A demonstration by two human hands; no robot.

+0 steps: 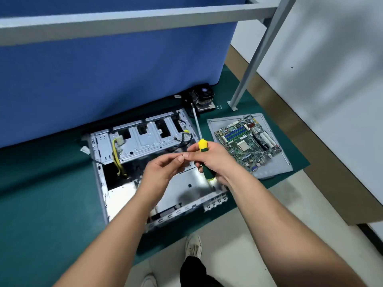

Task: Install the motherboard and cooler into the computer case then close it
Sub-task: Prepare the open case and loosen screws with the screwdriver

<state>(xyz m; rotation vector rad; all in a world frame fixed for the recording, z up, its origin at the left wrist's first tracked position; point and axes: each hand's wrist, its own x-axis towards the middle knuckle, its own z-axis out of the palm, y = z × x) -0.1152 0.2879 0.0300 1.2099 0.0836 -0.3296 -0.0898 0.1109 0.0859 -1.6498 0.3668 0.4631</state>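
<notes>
Motherboard (247,142) is lying uninstalled right of the fingers, cooler (204,98) beyond them; case (149,162) is sitting open. Right hand (213,160) is gripping the screwdriver (204,154); left hand (163,168) fingertips are pinching together, contents unclear.

Single head-worn view, wide-angle, looking forward and steeply down from standing height; edges bow from lens distortion; both forearms enter from the bottom edge and meet mid-frame, left hand (163,168) and right hand (209,160) close to the lens; open computer case (132,146) sits at centre, moderately near, on a green mat (41,204); motherboard (247,141) lies right of centre; cooler (202,98) sits farther off, above centre; blue panel (103,79) fills the upper left, grey frame bar (124,23) crosses the top; shoes (193,245) and floor show at bottom centre, directly under the camera; no second view, so nothing is shared.
</notes>
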